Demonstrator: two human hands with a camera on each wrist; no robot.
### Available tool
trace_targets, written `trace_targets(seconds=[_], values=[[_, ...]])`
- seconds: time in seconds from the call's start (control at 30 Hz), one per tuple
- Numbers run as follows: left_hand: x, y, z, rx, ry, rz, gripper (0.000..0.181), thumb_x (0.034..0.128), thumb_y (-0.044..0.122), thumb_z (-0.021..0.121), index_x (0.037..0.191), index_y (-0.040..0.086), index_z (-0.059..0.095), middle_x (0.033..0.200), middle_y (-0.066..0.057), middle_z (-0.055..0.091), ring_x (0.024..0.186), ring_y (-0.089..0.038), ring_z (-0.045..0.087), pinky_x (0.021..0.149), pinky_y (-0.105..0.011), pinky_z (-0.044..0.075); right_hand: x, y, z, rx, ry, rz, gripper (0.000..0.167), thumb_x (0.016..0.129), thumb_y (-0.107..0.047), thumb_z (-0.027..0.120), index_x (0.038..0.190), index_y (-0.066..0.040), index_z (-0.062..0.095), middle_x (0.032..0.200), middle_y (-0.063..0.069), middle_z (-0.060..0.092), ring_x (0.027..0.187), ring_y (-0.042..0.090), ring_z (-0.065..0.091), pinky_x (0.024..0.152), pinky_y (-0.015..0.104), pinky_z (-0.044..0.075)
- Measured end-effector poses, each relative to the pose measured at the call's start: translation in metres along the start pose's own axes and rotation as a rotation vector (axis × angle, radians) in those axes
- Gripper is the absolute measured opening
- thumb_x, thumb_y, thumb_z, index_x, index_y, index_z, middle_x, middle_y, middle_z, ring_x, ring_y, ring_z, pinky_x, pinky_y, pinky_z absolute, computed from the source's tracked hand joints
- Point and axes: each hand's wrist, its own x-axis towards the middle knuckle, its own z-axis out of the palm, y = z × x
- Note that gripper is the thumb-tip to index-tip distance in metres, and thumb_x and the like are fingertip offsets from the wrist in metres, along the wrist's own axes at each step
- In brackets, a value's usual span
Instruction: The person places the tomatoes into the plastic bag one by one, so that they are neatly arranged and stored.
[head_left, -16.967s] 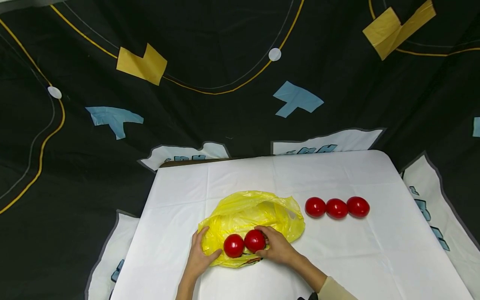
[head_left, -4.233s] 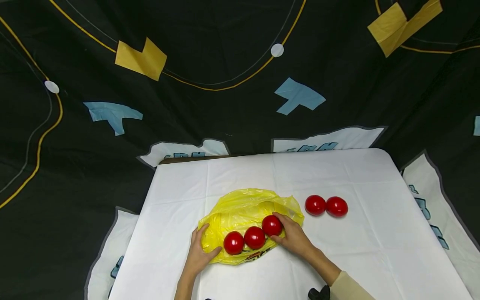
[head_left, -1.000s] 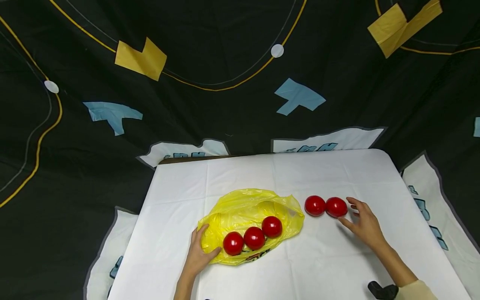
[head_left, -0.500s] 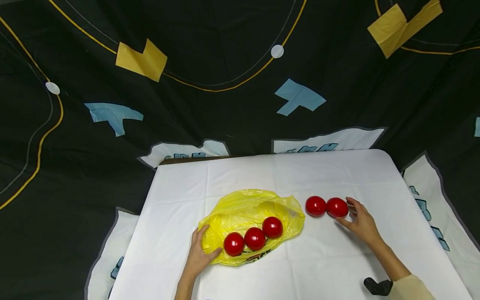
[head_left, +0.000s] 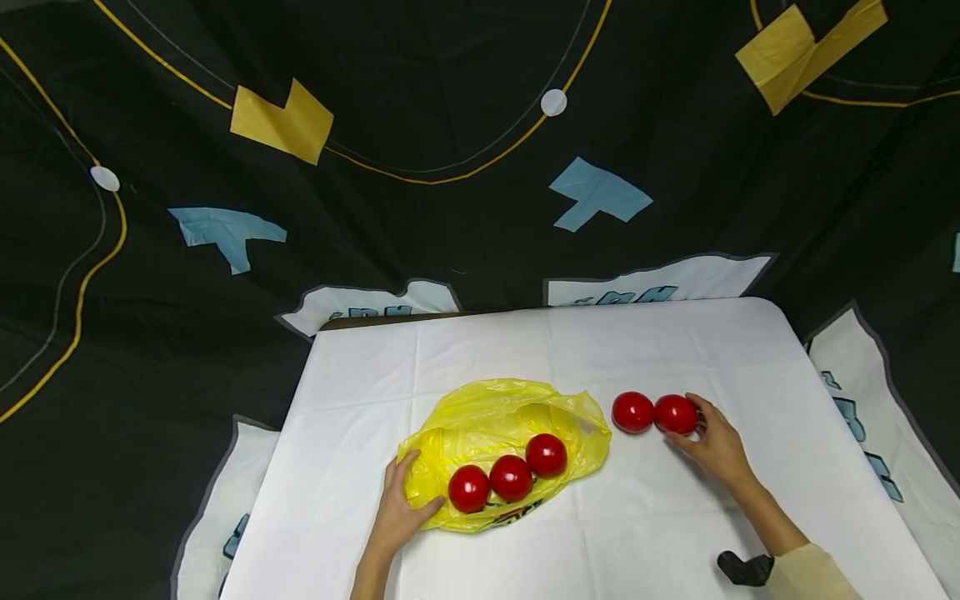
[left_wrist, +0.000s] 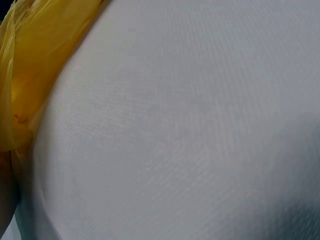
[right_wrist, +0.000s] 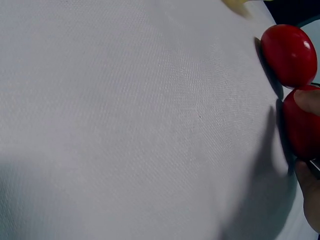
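Note:
In the head view, a yellow plastic bag (head_left: 480, 417) lies on the white-covered table, its left edge held between the thumb and fingers of my left hand (head_left: 397, 500). Three red tomatoes sit in a slanting row at the bag: a left tomato (head_left: 469, 489), a middle one and a right tomato (head_left: 546, 455). Right of the bag, two more touch side by side. My right hand (head_left: 712, 442) grips the outer tomato (head_left: 676, 414), thumb in front and fingers behind; the right wrist view shows digits on it. Its neighbour (right_wrist: 289, 55) stands untouched.
A white cloth (head_left: 615, 533) covers the table. Behind it hangs a black backdrop (head_left: 420, 233) with yellow and blue patches. A black device (head_left: 744, 569) sits by the right wrist, at the beige sleeve (head_left: 813, 573).
Since the oldest frame, a third tomato has joined the two at the bag. My right hand then went back right and has closed in around the outer tomato. The left hand stays put.

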Motion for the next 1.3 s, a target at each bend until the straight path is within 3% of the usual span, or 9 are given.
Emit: trace_targets(seconds=[0.53,1.3], values=[[0.0,-0.001,0.001,-0.003,0.009,0.024,0.09,0.0676,0.034,0.084,0.142,0.022,0.035,0.147,-0.012,0.024,0.136,-0.04,0.025,0.105,-0.064,0.023,-0.001,0.0,0.002,-0.03,0.057,-0.018,0.076,0.076,-0.014,0.08,0.135,0.009,0.038,0.121,0.033,0.049,0.109,0.048,0.053,0.086,0.05,0.048],[0.001,0.0,0.0,0.007,0.002,0.018,0.089,0.0688,0.035,0.083,0.142,0.022,0.035,0.147,-0.012,0.023,0.136,-0.04,0.025,0.104,-0.065,0.024,-0.015,-0.001,-0.003,-0.042,0.027,0.052,0.075,0.076,-0.017,0.08,0.134,0.008,0.04,0.122,0.033,0.049,0.108,0.047,0.053,0.085,0.05,0.049]])
